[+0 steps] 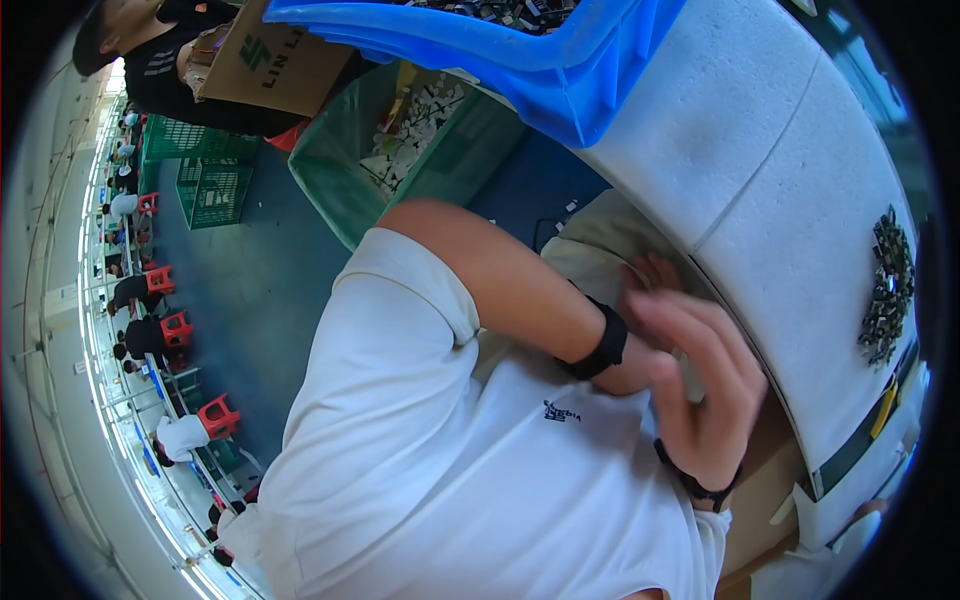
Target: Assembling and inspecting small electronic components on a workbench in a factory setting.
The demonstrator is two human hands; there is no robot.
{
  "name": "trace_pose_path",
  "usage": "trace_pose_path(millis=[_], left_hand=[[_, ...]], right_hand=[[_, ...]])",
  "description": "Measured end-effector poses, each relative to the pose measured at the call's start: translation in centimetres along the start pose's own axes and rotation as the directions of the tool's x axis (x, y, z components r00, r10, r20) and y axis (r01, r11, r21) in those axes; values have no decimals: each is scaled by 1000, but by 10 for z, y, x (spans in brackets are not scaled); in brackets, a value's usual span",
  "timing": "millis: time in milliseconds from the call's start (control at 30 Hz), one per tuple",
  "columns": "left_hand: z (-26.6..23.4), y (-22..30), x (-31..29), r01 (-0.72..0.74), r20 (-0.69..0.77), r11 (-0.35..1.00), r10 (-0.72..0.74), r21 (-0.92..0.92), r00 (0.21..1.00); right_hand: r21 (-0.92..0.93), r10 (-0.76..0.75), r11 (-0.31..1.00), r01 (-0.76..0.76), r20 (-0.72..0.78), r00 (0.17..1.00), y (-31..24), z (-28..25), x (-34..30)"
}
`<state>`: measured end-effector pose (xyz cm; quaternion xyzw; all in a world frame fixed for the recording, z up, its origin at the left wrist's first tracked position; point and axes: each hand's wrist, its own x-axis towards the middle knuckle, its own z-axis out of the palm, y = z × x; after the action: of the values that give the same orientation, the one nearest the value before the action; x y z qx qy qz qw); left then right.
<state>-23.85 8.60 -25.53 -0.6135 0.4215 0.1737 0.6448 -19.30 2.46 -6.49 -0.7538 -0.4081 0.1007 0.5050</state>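
My right hand [708, 375] is raised in front of my chest, thumb apart from its loosely bent fingers, with nothing seen in it. A black band [695, 480] circles its wrist. My left arm crosses my body toward it, with a black wrist strap [598, 345]. Just beyond the strap, my left hand [632, 375] is mostly covered by the right one. Blurred fingertips [655, 270] show above, against my beige trousers [600, 240]. Both hands are close beside the edge of a white-topped table [770, 190].
A heap of small dark electronic parts [888, 285] lies on the table's far right. A blue crate [590, 90] of similar parts overhangs its left end. Behind stands a green bin [340, 185] with white pieces. Another person holds a cardboard box [275, 60]. Red stools [217, 415] line the left.
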Motion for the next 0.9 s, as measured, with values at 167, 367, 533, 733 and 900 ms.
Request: trace_pose_path(millis=[167,367,533,733,900], left_hand=[[-99,-18,45,67,-176,994,-82,-90,981],[-59,-46,40,94,-370,959,-191,-266,909],[-46,-64,13,67,-507,900,-303,-430,807],[45,-23,-82,9,-602,807,-447,-590,661],[58,-40,-91,-64,-672,747,-554,-662,491]], right_hand=[[193,95,970,-151,272,958,11,38,41],[672,-75,690,-269,436,897,8,61,77],[572,-21,793,-210,371,929,22,61,68],[536,-21,793,-290,500,866,43,3,28],[430,199,850,-304,272,941,27,-33,-19]])
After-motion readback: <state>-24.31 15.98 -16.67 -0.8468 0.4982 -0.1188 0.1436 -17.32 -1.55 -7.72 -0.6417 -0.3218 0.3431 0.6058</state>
